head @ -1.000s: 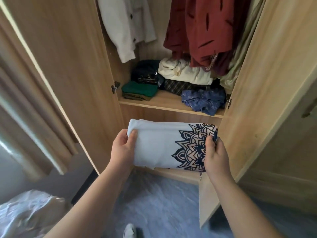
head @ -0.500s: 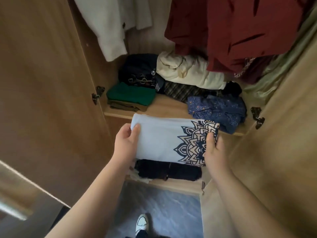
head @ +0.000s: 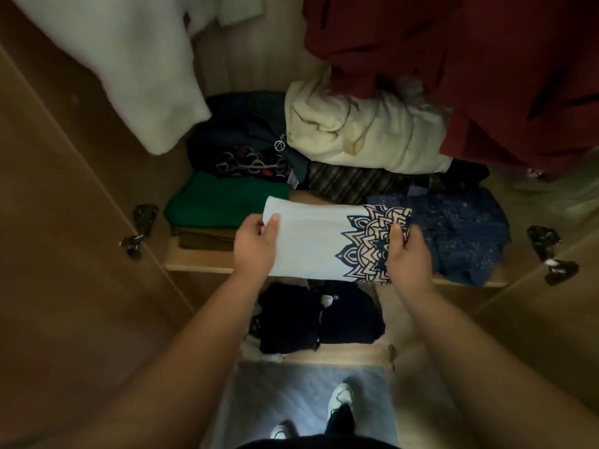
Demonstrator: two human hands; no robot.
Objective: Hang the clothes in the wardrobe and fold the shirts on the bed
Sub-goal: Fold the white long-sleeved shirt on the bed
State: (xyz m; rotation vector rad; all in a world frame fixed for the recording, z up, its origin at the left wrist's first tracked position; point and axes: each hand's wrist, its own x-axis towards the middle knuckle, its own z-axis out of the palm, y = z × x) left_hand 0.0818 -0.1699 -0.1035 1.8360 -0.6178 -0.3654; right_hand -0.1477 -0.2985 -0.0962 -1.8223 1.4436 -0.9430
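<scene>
A folded pale blue shirt [head: 319,241] with a dark mandala print is held flat between both hands, over the front of the wardrobe shelf [head: 201,266]. My left hand [head: 257,246] grips its left end, thumb on top. My right hand [head: 406,254] grips the printed right end. The shirt lies between a green folded garment [head: 220,202] on the left and a crumpled blue patterned cloth [head: 460,231] on the right. Whether the shirt rests on the shelf I cannot tell.
Hanging above are a white garment [head: 129,69] and dark red clothes [head: 470,59]. A cream bundle [head: 363,134], a dark printed top [head: 246,144] and a striped cloth [head: 350,184] fill the shelf's back. Dark folded clothes [head: 317,319] lie on the lower shelf. Open doors [head: 64,254] flank both sides.
I have stepped closer to the wardrobe and both hands have carried the shirt up and forward, from below the shelf to over its front edge.
</scene>
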